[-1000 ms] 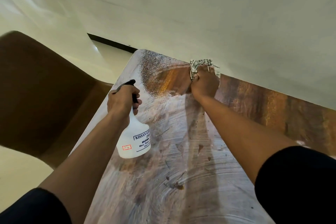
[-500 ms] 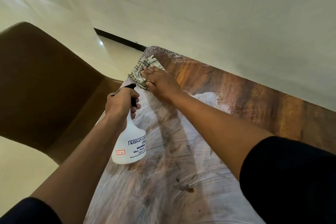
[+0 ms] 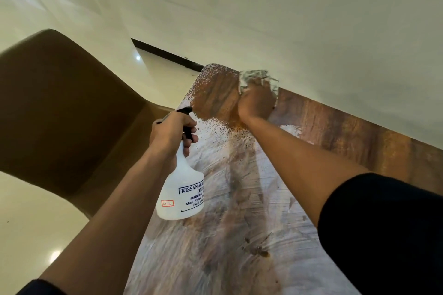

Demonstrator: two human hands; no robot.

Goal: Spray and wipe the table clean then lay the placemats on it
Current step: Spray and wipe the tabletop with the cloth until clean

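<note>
One chair (image 3: 72,112) flanks the table (image 3: 239,235); left hand (image 3: 171,133) grips spray bottle (image 3: 183,189); right hand (image 3: 257,100) seemingly presses blurred cloth (image 3: 257,78).

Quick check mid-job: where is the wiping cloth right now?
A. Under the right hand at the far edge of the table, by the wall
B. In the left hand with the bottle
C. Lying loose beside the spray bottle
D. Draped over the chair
A: the right hand presses the cloth on the table at its far edge by the wall, while the left hand holds only the spray bottle.
</note>
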